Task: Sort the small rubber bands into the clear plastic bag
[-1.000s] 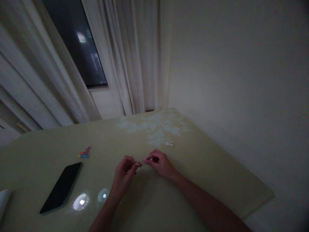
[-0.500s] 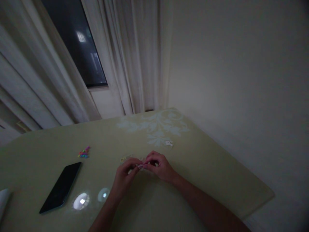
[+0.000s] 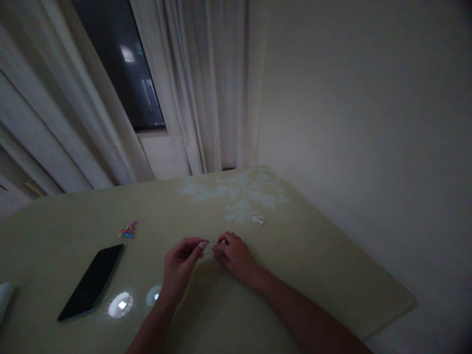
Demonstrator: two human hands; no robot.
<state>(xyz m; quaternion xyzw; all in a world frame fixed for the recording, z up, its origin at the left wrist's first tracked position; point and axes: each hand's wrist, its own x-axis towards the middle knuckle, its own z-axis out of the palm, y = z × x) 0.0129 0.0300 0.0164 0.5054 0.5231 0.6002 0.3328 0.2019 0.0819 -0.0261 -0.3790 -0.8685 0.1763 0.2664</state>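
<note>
My left hand (image 3: 180, 263) is closed in a pinch on a small white looped piece (image 3: 203, 245) that looks like several thin strands side by side. Its exact kind is too small to tell. Just to the right, my right hand (image 3: 236, 255) is low over the table, fingers bent and drawn together at the tips. Whatever is between those fingertips is hidden or too small to name. A narrow gap separates the two hands. Beyond the right hand lies a small white piece (image 3: 258, 220) on the table.
Small colourful pieces (image 3: 128, 230) lie in a pile at the left. Nearer me is a black phone-like slab (image 3: 92, 281). A white object (image 3: 5, 297) shows at the left edge. The glossy table (image 3: 313, 285) meets a wall on the right; curtains (image 3: 195, 88) hang behind.
My hands were together at the white looped piece and have come apart. The left has moved left with the piece; the right has let go of it and stays near the same spot.
</note>
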